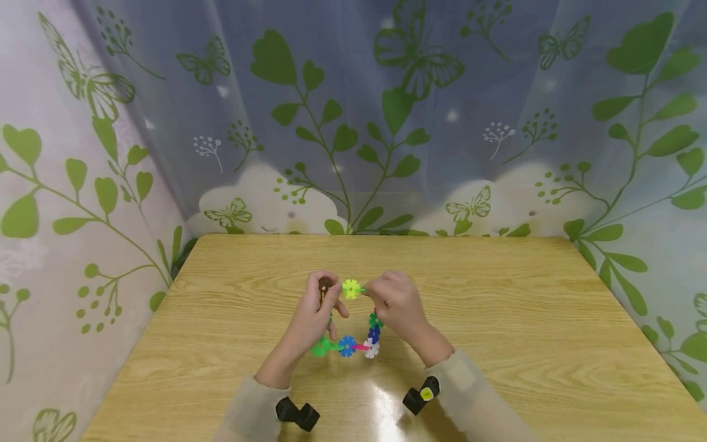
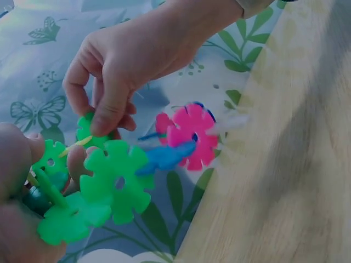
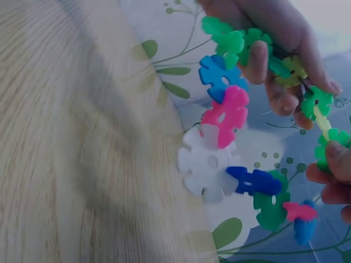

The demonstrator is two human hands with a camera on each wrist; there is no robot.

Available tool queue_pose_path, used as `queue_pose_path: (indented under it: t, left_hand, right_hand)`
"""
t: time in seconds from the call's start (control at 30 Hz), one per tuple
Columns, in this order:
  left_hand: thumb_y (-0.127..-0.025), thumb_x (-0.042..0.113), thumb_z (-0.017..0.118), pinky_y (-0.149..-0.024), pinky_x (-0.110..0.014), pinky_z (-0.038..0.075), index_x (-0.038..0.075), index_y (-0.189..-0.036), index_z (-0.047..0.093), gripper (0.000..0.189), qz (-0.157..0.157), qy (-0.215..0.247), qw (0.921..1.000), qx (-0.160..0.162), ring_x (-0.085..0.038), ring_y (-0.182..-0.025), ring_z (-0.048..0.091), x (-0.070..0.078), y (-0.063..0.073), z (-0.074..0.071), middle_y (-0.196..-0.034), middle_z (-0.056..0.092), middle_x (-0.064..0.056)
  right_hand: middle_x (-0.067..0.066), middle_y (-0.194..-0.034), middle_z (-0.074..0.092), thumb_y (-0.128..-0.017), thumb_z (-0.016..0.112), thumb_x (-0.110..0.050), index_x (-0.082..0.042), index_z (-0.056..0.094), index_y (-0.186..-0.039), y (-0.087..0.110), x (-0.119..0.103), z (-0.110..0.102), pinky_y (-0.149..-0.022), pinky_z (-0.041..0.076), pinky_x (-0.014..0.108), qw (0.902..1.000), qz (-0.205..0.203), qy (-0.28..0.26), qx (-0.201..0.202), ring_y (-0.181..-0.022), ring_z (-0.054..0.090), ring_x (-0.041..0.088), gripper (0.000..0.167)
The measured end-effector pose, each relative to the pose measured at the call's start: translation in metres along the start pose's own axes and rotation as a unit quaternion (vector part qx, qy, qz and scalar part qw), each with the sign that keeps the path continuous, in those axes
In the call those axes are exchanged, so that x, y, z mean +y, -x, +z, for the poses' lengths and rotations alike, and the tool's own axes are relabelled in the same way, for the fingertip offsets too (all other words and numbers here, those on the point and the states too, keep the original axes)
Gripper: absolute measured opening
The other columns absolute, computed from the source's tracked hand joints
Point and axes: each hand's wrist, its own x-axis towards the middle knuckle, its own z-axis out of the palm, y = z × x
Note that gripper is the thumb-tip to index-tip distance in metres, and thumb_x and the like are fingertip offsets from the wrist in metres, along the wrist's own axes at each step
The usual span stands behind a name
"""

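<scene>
A chain of notched plastic snowflake discs hangs in a loop between my two hands. My left hand [image 1: 310, 314] pinches it at the upper left, near a dark brown disc [image 1: 324, 285], its lower fingers spread along the chain. With thumb and fingers my right hand [image 1: 399, 306] pinches a green disc [image 2: 86, 129] at the upper right. Joined between the hands is a yellow disc [image 1: 350, 289]. Lower down hang a light green disc [image 1: 320, 348], a blue disc [image 1: 347, 346], a pink disc [image 3: 225, 116], a white disc [image 3: 205, 164] and a dark blue disc [image 3: 255, 181]. Fingers partly hide the left side.
Beneath the hands lies a wood-grain table [image 1: 497, 288]. A curtain [image 1: 353, 123] printed with leaves and butterflies stands behind its far edge, with more of the cloth along both sides. Each sleeve carries a black wrist camera, such as the left camera [image 1: 298, 415].
</scene>
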Motion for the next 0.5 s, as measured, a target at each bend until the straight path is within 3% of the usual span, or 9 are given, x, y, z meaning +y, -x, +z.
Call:
queue_pose_path:
  t: [0.1, 0.33, 0.5]
  left_hand:
    - [-0.102, 0.012, 0.035, -0.035, -0.041, 0.05, -0.003, -0.118, 0.031, 0.023, -0.005, 0.002, 1.0, -0.001, -0.023, -0.066, 0.058, -0.004, -0.001, 0.001, -0.106, 0.047, -0.019]
    - [-0.102, 0.013, 0.033, -0.038, -0.047, 0.052, -0.003, -0.118, 0.028, 0.023, 0.011, 0.044, 0.999, -0.001, -0.045, -0.078, 0.055, -0.006, 0.0, 0.0, -0.107, 0.043, -0.02]
    - [-0.102, 0.015, 0.033, -0.039, -0.046, 0.052, -0.002, -0.119, 0.026, 0.025, 0.013, 0.053, 0.9984, 0.013, -0.042, -0.078, 0.055, -0.007, 0.0, -0.006, -0.102, 0.042, -0.018]
  right_hand:
    - [0.002, -0.065, 0.062, -0.073, 0.071, 0.004, -0.004, 0.066, -0.075, 0.002, 0.0, 0.0, -0.05, 0.045, 0.023, 0.9999, 0.008, 0.001, -0.012, -0.056, 0.052, 0.014, 0.009]
    - [0.002, -0.072, 0.06, -0.074, 0.075, 0.0, -0.004, 0.066, -0.085, 0.007, 0.002, -0.002, -0.051, 0.042, 0.022, 0.9977, 0.057, -0.035, -0.011, -0.06, 0.05, 0.014, 0.015]
    - [0.009, -0.089, 0.066, -0.073, 0.075, 0.002, -0.002, 0.065, -0.098, 0.014, 0.005, -0.006, -0.063, 0.051, 0.032, 0.9922, 0.112, -0.055, -0.003, -0.074, 0.057, 0.022, 0.027]
